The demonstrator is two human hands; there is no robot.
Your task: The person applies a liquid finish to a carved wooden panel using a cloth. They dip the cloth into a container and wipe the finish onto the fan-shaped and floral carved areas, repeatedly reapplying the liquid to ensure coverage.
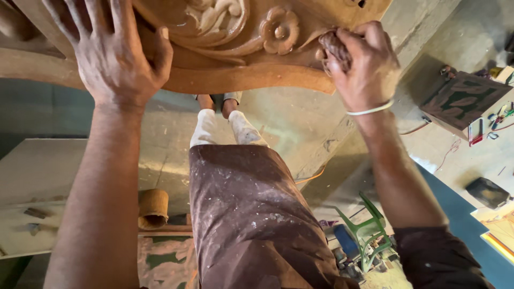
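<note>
A carved wooden panel (225,75) with a flower and scroll relief fills the top of the head view. My left hand (115,48) lies flat on its left part, fingers spread, thumb near the lower edge. My right hand (361,64) is closed around a brown wad of rubbing material (334,47), pressed against the carving just right of the flower. A pale band circles my right wrist. Below, my dusty brown apron (246,214) and pale trouser legs show.
A concrete floor (300,123) lies beneath. A cylindrical roll (153,207) sits at lower left beside a pale board (37,192). A green plastic chair (367,233) stands at lower right. A dark carved box (463,101) and small tools sit at right.
</note>
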